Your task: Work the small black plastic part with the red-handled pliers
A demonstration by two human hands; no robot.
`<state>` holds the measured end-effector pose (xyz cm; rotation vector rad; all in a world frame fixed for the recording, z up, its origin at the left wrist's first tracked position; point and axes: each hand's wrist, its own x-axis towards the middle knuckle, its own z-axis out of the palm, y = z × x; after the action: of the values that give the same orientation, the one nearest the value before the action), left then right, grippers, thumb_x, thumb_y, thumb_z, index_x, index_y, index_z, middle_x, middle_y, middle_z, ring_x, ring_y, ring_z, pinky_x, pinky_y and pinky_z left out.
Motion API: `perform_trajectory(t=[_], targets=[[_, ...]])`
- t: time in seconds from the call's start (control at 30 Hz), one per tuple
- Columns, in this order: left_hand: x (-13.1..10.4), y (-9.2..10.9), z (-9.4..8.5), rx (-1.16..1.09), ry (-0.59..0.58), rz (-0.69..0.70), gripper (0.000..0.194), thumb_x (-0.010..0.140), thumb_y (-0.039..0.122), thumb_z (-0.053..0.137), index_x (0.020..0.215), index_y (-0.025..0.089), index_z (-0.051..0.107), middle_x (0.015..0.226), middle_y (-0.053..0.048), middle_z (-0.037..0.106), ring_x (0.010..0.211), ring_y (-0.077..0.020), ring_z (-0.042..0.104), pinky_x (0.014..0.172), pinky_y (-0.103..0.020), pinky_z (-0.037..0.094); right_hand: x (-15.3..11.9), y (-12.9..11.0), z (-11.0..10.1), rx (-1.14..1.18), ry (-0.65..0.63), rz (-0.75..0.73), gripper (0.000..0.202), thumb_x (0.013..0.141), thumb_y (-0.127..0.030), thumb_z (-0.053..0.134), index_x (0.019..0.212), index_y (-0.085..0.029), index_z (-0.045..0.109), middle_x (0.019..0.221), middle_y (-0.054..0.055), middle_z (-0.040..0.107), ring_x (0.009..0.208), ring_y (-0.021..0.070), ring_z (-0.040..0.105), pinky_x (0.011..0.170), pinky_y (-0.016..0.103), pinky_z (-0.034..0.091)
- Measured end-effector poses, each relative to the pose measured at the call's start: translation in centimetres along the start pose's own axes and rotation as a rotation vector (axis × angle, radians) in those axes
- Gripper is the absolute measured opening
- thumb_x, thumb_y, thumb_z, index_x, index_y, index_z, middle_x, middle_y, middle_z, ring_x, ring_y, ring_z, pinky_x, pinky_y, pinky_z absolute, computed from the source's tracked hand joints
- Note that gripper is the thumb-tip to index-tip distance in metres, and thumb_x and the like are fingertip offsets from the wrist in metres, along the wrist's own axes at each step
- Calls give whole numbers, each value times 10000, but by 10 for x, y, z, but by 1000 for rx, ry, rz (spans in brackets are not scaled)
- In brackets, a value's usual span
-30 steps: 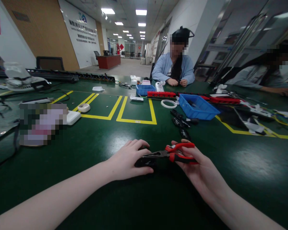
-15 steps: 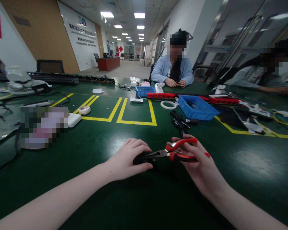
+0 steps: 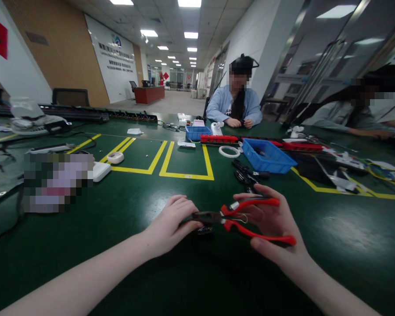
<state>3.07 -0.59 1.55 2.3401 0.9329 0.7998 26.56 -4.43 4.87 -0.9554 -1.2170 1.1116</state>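
A bare left hand and a bare right hand meet over the near middle of a dark green surface. Between them, with their nose pointing left, are red-handled metal pliers. The right hand's grip holds them loosely, its thumb by the lower handle and its fingers around and behind the upper one; the two handles stand spread apart. The left hand's thumb and fingers are drawn close about the tip of the nose. They cover the tip, so I cannot tell whether this grip is pressed together or what it pinches. A small glossy black object lies beside the left thumb, just on the near side of the nose.

Beyond the right hand is a loose cluster of black slender parts, near a large rectangular blue plastic bin with dark contents. A flat white ring lies to the left of that bin, and a small blue plastic bin is farther off, left of a long red strip. Yellow tape outlines mark the middle of the surface. Toward the left are a round cream-coloured roll and a white rounded box.

At the far side a person in a light blue shirt sits with both hands together over the surface, around a small dark thing.
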Motion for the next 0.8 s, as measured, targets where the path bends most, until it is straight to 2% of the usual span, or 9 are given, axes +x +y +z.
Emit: perform_trajectory(t=[0.13,0.33,0.53,0.8], targets=[[-1,-3,1,-5,-3,13,109,980,218,495,891,189,550,885,-1,608,904,-166,559,1080,-387,321,3,-1,-12,-170,-93,-151,854,498,-190,905,1251,-300,519,1235,75,667,1017,280,687,967,460,508],[-2,-6,5,-5,23,64,102,976,225,519,886,183,543,860,5,602,875,-167,552,1013,-374,352,7,7,-31,-332,-315,-366,894,574,-262,908,1332,-368,447,1301,77,627,1052,306,682,930,473,544],[-3,-7,3,8,4,96,100,982,228,510,898,183,541,864,3,606,837,-165,542,903,-354,381,0,8,-30,-411,-337,-437,945,640,-256,866,1397,-458,338,1352,44,593,1055,328,678,918,524,558],[-3,-8,4,23,-21,90,104,972,215,503,875,188,532,858,-4,604,847,-175,530,868,-344,396,-9,-3,-23,-482,-334,-496,952,659,-178,835,1405,-489,330,1321,18,614,1018,313,693,839,479,606]])
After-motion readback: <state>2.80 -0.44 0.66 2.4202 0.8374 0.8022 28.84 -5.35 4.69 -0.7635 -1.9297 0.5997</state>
